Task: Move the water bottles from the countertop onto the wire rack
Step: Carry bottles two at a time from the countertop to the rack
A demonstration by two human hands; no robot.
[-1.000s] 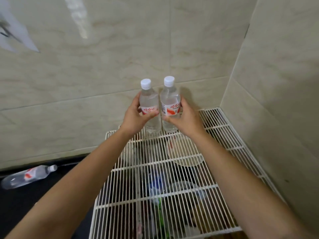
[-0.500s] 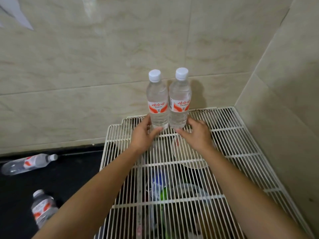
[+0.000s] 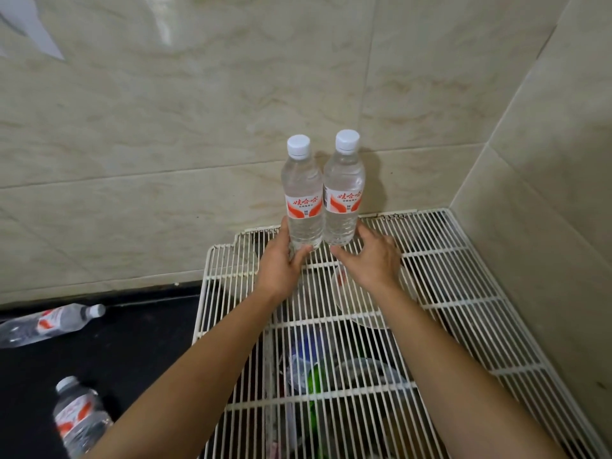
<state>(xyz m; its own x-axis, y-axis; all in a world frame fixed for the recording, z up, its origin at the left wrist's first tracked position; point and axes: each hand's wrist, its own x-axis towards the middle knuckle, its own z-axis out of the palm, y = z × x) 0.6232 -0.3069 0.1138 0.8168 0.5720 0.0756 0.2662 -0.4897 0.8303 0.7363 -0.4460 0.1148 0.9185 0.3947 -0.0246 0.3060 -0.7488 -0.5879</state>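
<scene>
Walls of pale tile (image 3: 165, 127) fill most of what I see. Below them is the white wire rack (image 3: 463, 293), pushed into the corner. Left of it is the dark surface (image 3: 132, 352). Two water bottles stand upright on the back of the rack, touching side by side: the left bottle (image 3: 303, 200) and the right bottle (image 3: 344, 193). My left hand (image 3: 281, 263) is curled around the bottom of the left bottle. My right hand (image 3: 374, 260) is open, with its fingers just beside the bottom of the right bottle; I cannot tell if they touch. On the surface, one lying bottle (image 3: 46, 323) rests by the wall, and one standing bottle (image 3: 79, 415) is nearer to me.
</scene>
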